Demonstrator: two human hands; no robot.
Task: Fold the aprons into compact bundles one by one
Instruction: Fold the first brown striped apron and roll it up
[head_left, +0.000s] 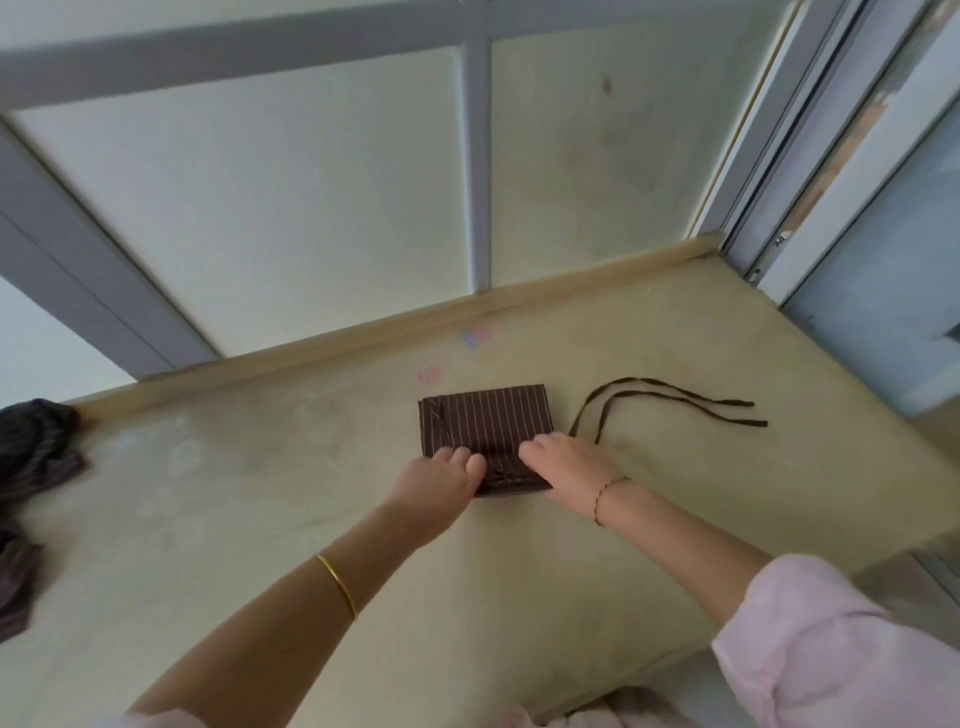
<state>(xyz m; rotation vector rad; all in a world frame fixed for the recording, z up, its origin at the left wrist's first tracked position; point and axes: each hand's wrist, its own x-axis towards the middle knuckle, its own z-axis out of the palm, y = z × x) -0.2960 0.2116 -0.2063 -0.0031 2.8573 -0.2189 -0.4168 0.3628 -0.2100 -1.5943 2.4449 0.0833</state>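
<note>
A brown apron with thin white stripes (488, 421) lies folded into a small rectangle on the beige table (260, 493). Its two dark ties (675, 400) trail out to the right across the table. My left hand (441, 480) grips the near left edge of the folded apron with curled fingers. My right hand (566, 467) grips the near right edge, where the fabric is rolled up a little. The near part of the apron is hidden under both hands.
More dark striped aprons (31, 457) lie in a heap at the table's left edge. A raised wooden rim (467, 306) and a panelled wall bound the table at the back. A window frame (810, 171) stands at the right.
</note>
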